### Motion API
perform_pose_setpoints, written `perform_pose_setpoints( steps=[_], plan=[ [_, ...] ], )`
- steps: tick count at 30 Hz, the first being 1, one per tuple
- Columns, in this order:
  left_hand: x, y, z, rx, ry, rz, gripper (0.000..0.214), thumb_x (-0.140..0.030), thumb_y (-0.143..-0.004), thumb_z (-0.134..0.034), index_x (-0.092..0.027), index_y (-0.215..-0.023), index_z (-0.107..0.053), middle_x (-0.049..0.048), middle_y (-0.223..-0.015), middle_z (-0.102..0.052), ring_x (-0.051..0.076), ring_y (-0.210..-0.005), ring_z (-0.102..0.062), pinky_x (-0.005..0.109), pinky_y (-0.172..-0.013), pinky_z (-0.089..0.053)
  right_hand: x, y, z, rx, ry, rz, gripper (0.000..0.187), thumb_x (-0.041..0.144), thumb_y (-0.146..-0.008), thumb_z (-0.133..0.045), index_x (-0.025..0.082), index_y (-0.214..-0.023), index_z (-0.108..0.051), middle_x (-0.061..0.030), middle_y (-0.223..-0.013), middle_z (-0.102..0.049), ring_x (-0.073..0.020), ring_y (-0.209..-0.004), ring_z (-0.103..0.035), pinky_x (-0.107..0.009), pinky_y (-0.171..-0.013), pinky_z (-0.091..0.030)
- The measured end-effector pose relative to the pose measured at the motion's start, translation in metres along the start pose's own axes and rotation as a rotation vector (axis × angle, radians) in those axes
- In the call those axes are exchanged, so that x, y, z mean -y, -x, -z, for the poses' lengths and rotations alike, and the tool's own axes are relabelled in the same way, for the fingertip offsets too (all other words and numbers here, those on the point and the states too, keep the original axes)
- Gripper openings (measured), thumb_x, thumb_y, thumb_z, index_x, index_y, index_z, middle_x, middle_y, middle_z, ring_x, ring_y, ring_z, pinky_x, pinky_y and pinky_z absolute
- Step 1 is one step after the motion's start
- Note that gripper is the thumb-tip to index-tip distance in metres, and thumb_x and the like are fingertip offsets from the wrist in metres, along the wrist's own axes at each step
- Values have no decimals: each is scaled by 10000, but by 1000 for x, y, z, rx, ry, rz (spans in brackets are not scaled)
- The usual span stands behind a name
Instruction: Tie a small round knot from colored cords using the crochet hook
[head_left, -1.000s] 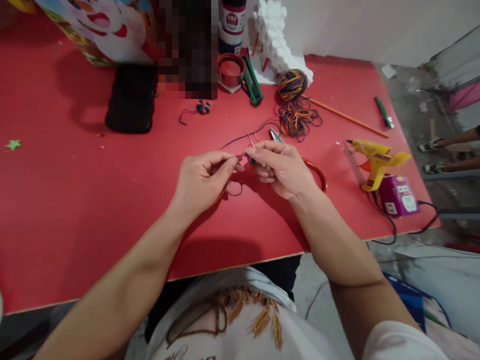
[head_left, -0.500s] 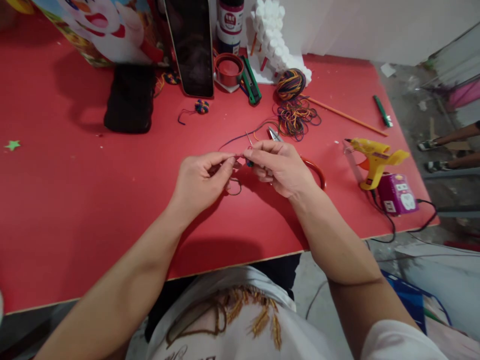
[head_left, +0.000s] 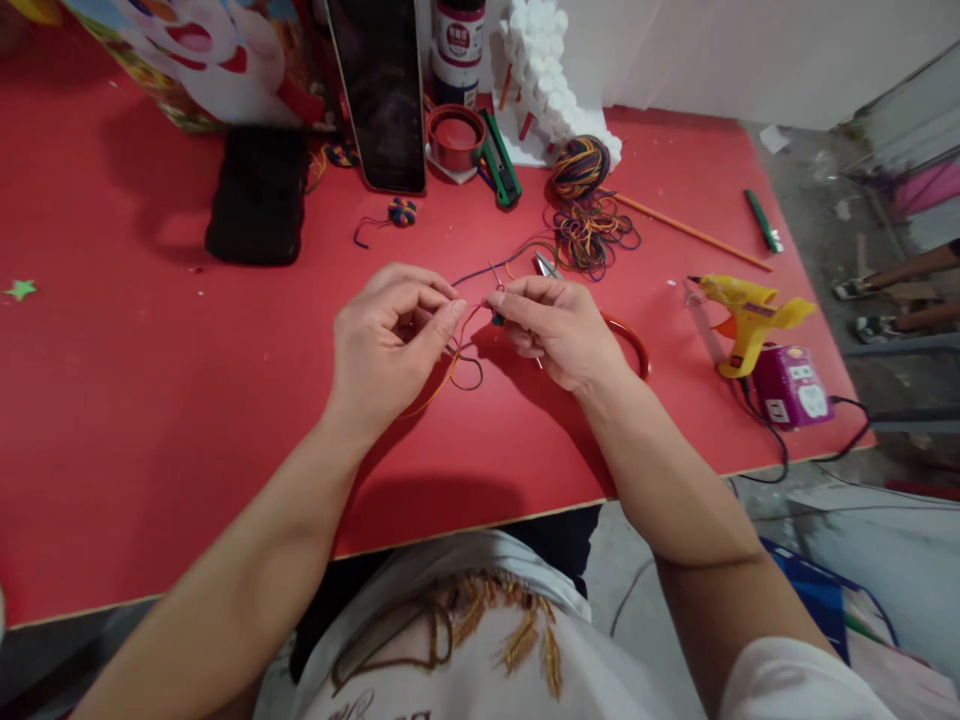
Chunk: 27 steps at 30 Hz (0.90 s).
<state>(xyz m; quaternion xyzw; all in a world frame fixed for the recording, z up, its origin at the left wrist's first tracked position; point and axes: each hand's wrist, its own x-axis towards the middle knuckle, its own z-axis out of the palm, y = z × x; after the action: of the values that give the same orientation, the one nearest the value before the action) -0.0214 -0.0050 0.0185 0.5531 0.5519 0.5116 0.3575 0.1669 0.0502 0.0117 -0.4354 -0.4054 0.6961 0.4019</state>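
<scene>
My left hand [head_left: 386, 345] is closed in a pinch on a strand of multicoloured yarn [head_left: 461, 365] that loops down onto the red table [head_left: 150, 400]. My right hand [head_left: 559, 330] pinches a thin metal hook or needle [head_left: 496, 283] with a small dark piece at its fingertips, a few centimetres right of the left hand. The strand runs back to a tangle of yarn [head_left: 592, 232] and a yarn ball [head_left: 579, 165]. A red ring [head_left: 634, 343] lies partly hidden behind my right hand.
A yellow glue gun [head_left: 746, 315] and a purple plug box [head_left: 795, 385] sit at the right. At the back stand a phone [head_left: 382, 90], black pouch [head_left: 259, 195], red tape roll [head_left: 454, 135], green cutter [head_left: 501, 160], white foam piece [head_left: 551, 80], orange stick [head_left: 694, 233] and green pen [head_left: 763, 222].
My left hand has drawn away to the left and up from the right hand, pulling the yarn strand out into a visible loop. The right hand has stayed nearly in place.
</scene>
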Motion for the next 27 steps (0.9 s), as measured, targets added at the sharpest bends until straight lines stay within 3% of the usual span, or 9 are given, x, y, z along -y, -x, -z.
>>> perform_pose_setpoints(
  steps=[5, 6, 10, 17, 27],
  plan=[
    [2, 0, -7, 81, 371, 85, 319, -346, -927, -874, -200, -686, -724, 55, -1061, -777, 46, -534, -533, 265, -507, -468, -4, -1, 2, 62, -4, -24, 423, 434, -699, -1027, 158, -770, -714, 76, -559, -531, -38, -454, -396, -208, -417, -155],
    [4, 0, -8, 132, 414, 138, 319, -361, -923, -878, -194, -706, -714, 65, -1099, -800, 46, -519, -519, 270, -495, -456, -5, -1, 2, 80, -11, -27, 431, 442, -706, -1025, 158, -776, -708, 80, -554, -518, -39, -454, -397, -207, -419, -152],
    [9, -1, -13, 154, 572, 170, 297, -390, -939, -866, -211, -778, -691, 66, -1026, -823, 83, -534, -548, 268, -470, -403, -5, -1, 3, 104, -29, -35, 440, 444, -728, -1015, 164, -778, -679, 77, -575, -529, -40, -460, -422, -202, -420, -169],
    [10, -3, -12, 93, 538, 190, 293, -427, -944, -865, -232, -803, -698, 29, -849, -748, 135, -730, -649, 291, -752, -586, -6, 1, -3, 120, -15, -11, 510, 534, -736, -997, 191, -792, -622, 87, -504, -538, -47, -415, -420, -201, -410, -189],
    [6, -6, -8, -21, 604, 217, 341, -374, -872, -946, -233, -753, -660, -3, -768, -713, 110, -656, -614, 245, -609, -517, -8, -1, 1, 107, -71, 0, 552, 498, -682, -1036, 189, -761, -585, 115, -586, -467, -21, -457, -358, -182, -409, -186]
  ],
)
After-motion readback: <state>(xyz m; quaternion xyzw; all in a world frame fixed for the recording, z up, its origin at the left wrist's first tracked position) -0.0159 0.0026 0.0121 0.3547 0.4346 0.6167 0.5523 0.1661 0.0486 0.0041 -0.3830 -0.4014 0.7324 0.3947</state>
